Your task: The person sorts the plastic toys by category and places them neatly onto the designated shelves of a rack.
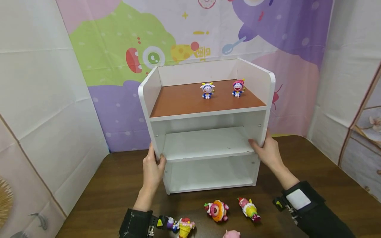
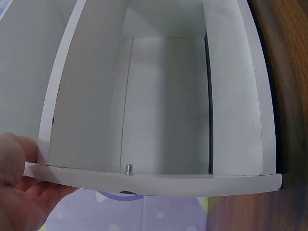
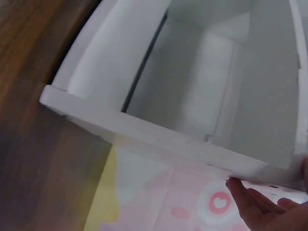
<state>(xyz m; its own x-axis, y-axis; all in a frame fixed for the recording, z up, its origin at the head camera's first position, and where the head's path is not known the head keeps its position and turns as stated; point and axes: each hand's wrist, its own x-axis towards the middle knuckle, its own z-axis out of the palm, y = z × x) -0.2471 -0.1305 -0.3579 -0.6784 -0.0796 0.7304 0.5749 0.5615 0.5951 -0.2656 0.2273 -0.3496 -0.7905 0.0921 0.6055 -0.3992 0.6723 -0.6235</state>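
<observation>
- Both hands, left hand (image 1: pixel 152 172) and right hand (image 1: pixel 270 154), grip the side panels of the white shelf unit (image 1: pixel 208 142), mid-scene at the table (image 1: pixel 104 188).
- On its brown top, right of centre: white-hooded figurine (image 1: pixel 207 91), pink-hooded figurine (image 1: pixel 237 88) farther right.
- Near side, before it: cone toy (image 1: pixel 185 228) left, donut toy (image 1: pixel 219 211) central, yellow-skirted toy (image 1: pixel 250 210) right.
- Far side: patterned cloth (image 1: pixel 116 119).

We find the shelf (image 1: pixel 205 142) mid-table (image 1: pixel 98 198), the curtain (image 1: pixel 114 115) behind it at twelve o'clock, the left hand (image 1: pixel 152 170) at its eight, the right hand (image 1: pixel 269 152) between three and four. Atop it, the calf (image 1: pixel 207 91) sits at nine from the cat (image 1: pixel 237 88). Before it, at six, lies the doughnut (image 1: pixel 218 210); from that, we place the sundae (image 1: pixel 249 210) at three, the pig (image 1: pixel 231 234) at five, the cone (image 1: pixel 185 228) at eight.
</observation>
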